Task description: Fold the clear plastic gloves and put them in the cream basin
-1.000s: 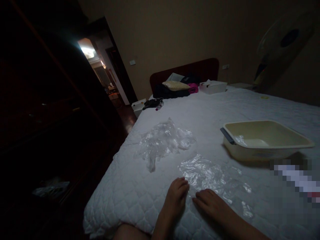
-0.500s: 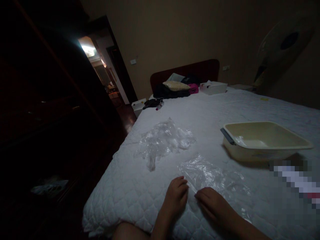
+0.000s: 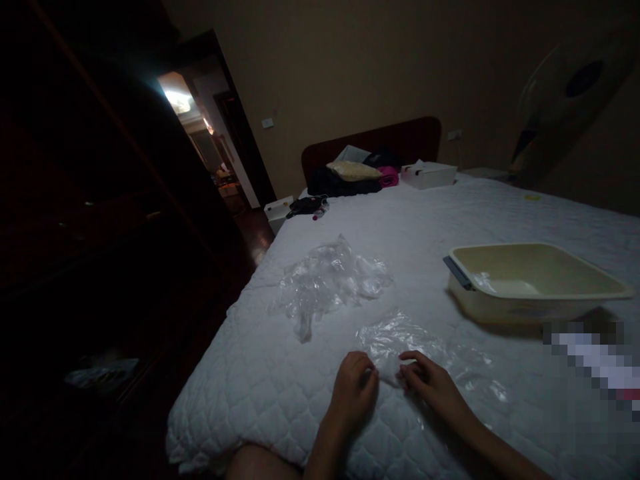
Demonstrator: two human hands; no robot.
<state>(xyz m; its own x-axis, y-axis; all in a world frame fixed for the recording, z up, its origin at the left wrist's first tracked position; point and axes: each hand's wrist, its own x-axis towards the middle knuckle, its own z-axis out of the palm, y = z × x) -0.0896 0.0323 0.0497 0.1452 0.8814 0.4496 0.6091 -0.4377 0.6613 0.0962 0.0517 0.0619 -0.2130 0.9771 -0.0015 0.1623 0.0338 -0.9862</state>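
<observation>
A thin clear plastic bag (image 3: 425, 343) lies crumpled on the white quilted bed, in front of me. My left hand (image 3: 354, 387) is closed at its near left edge, with thumb and fingertips curled together on the film. From the right, my right hand (image 3: 436, 388) pinches the same near edge, index finger bent above the thumb. A short stretch of film spans the gap between the two hands. Farther off, a second crumpled clear plastic bag (image 3: 333, 277) rests on the bed, touched by neither hand.
A cream plastic basin (image 3: 530, 310) with a grey handle stands at the right on the bed (image 3: 240, 393). Near the headboard are a pillow (image 3: 354, 171), dark clothes and a white box (image 3: 429, 175). A fan (image 3: 575, 87) is at the far right, a doorway at the left.
My right hand has turned and its fingers have bent into a pinch on the bag's near edge. The left fingers have closed on the film, and that edge is drawn up between the hands.
</observation>
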